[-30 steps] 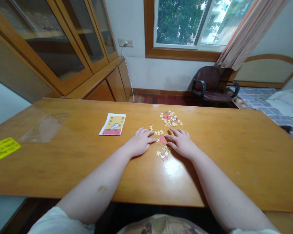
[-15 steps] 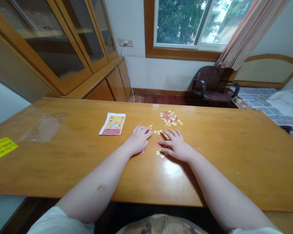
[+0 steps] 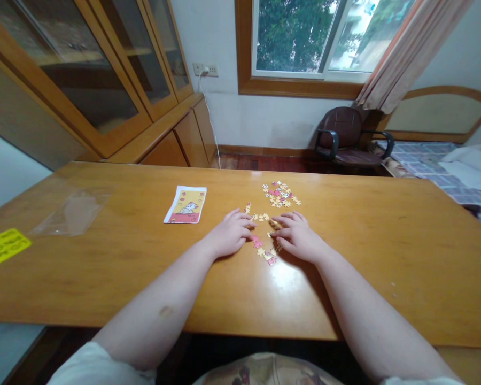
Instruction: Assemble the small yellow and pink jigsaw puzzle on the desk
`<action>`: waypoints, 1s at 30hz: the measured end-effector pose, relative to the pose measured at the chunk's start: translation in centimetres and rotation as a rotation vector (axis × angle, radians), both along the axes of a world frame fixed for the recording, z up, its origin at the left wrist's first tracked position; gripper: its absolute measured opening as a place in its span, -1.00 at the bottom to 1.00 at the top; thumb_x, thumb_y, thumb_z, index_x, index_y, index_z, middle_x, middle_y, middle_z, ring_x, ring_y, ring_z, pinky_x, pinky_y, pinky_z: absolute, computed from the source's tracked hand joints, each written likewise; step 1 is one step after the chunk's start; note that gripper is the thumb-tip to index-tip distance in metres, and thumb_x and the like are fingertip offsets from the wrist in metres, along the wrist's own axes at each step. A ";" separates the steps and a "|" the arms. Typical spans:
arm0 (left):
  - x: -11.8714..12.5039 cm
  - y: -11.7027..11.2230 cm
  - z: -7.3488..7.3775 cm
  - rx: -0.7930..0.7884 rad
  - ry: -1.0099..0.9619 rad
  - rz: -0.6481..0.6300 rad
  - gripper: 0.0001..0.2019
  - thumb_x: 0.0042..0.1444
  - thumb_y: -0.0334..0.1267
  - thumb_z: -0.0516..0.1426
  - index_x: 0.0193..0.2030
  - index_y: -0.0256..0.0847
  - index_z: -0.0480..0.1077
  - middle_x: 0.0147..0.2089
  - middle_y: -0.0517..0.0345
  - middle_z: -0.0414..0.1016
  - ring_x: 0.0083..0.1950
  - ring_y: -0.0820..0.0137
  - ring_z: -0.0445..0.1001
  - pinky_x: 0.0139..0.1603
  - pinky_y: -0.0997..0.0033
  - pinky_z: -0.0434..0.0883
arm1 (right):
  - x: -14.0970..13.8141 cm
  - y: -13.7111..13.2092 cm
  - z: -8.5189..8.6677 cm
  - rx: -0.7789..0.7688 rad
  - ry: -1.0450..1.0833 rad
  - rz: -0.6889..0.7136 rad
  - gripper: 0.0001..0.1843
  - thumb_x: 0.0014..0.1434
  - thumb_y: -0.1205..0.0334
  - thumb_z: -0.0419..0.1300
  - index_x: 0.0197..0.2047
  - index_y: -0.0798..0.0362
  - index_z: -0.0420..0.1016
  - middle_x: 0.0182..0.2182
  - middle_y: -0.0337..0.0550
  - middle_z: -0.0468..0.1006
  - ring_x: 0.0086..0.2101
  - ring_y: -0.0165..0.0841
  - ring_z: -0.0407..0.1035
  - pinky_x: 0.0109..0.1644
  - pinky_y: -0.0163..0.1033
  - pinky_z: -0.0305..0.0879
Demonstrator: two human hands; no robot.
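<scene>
My left hand [image 3: 233, 233] rests low over the tabletop with its fingers stretched out, their tips at some pink puzzle pieces [image 3: 257, 241]. Opposite it, my right hand [image 3: 297, 235] is open, palm down, with fingers apart over yellow pieces that they partly hide. Between the hands runs a short row of yellow puzzle pieces [image 3: 261, 217]. Nearer to me lie a few yellow and pink pieces [image 3: 271, 260]. A small cluster of pieces [image 3: 247, 207] sits just beyond my left fingertips. Farther off is a loose pile of mixed puzzle pieces [image 3: 281, 194].
A picture card [image 3: 186, 205] with a white cartoon animal lies left of my hands on the wooden table [image 3: 136, 278]. Beyond it are a clear plastic bag [image 3: 74, 213] and a yellow label [image 3: 4, 248]. A brown armchair [image 3: 340, 131] stands past the far edge.
My left fingers have shifted slightly right, with pink pieces now at their tips. My right hand has drawn a little to the right, its fingers closer together.
</scene>
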State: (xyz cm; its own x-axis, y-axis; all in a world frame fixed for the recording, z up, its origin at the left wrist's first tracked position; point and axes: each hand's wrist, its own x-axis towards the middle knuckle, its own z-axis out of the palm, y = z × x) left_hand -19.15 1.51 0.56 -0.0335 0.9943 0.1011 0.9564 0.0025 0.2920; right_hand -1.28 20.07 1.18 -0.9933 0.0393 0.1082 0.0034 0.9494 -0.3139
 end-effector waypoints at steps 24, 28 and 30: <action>1.3 -0.2 0.5 -0.024 0.003 -0.053 -0.66 0.11 -0.35 0.09 -0.02 0.09 0.51 0.14 0.20 0.41 0.22 0.19 0.19 0.36 -0.12 -0.06 | 0.4 -0.6 1.3 -0.176 -0.029 0.152 -0.83 0.11 0.21 0.21 -0.33 -0.15 0.66 0.02 -0.23 0.50 0.06 -0.18 0.18 0.20 0.04 0.00; 1.4 -0.2 0.6 0.009 -0.015 -0.083 -0.60 0.07 -0.40 0.09 0.00 0.08 0.49 0.12 0.17 0.40 0.20 0.22 0.21 0.36 -0.05 -0.02 | 0.4 -1.3 1.4 -0.211 -0.086 0.201 -0.86 0.10 0.12 0.25 -0.40 -0.14 0.66 -0.01 -0.25 0.51 0.02 -0.21 0.20 0.19 0.01 -0.01; 1.8 -0.2 0.9 0.017 -0.042 -0.151 -0.61 0.07 -0.43 0.06 -0.04 0.06 0.51 0.06 0.18 0.42 0.15 0.26 0.25 0.34 0.04 0.06 | 0.3 -1.4 1.3 -0.166 -0.081 0.151 -0.83 0.14 0.13 0.21 -0.32 -0.16 0.66 0.02 -0.22 0.48 0.01 -0.21 0.20 0.19 0.02 -0.02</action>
State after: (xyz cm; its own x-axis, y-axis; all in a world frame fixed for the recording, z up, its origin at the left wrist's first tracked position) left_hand -17.39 1.30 1.50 0.1120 0.9865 0.1193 0.9323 -0.1459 0.3309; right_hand -1.00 18.67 2.45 -0.9945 -0.0995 0.0319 -0.1028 0.8764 -0.4704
